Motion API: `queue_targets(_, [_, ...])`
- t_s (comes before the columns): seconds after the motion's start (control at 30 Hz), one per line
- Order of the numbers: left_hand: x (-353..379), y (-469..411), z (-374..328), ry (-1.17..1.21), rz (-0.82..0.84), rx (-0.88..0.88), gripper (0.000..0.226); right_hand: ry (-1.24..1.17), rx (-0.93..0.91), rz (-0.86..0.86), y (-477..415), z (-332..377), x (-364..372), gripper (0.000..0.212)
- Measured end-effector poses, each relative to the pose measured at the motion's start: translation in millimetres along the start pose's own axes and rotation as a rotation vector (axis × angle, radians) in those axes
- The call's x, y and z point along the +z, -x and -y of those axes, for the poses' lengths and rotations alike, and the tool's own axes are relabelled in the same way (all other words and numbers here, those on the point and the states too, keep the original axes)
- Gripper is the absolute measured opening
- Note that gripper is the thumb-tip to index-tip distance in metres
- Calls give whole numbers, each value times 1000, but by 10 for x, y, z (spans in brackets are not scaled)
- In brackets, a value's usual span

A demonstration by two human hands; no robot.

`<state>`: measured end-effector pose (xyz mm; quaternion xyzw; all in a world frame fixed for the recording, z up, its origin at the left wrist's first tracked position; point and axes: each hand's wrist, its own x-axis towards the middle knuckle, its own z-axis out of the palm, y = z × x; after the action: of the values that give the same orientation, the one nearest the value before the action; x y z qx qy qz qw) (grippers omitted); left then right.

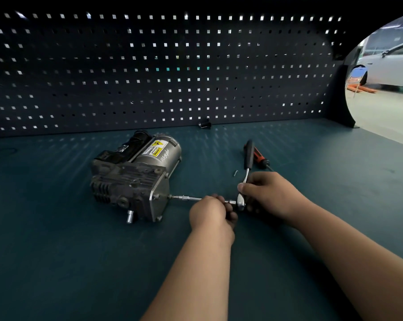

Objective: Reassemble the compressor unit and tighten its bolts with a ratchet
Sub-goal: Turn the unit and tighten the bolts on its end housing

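Left hand [210, 212] curled round the extension bar [189, 198], right hand [270, 193] gripping the ratchet [248, 158] at its head, a person works a bolt [170, 196] on the compressor unit [135, 177] lying on the workbench [57, 228]. The unit is probably heavy and rigid, best steadied by its casing.

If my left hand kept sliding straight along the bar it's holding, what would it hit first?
Your left hand grips the extension bar, which runs to a bolt on the compressor. Sliding straight on, it would likely meet the compressor's silver end plate first; nothing else lies between.
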<state>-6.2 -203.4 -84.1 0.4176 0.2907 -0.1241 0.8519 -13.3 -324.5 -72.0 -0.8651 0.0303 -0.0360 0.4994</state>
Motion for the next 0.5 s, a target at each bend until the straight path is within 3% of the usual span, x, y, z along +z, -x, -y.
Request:
queue_targets(0.07, [12,-1,-2,5,9,-3,34,6,-176,-12,98,-15,-41,12])
queue_targets(0.17, [19,-12,-13,14,6,-8,34,497,-527,115,257,12,-87,9])
queue_targets(0.23, [13,-13,-20,13,-6,12,33,621,-589,172,289,25,-110,22])
queue_targets(0.3, [8,-1,-17,33,3,2,33,465,-512,81,247,37,-122,24])
queue_targets(0.4, [-14,0,-11,27,31,11,37,60,-187,-22,25,21,-45,11])
queue_targets(0.5, [-25,-9,-3,33,41,5,36,4,97,54,-148,-42,32,30])
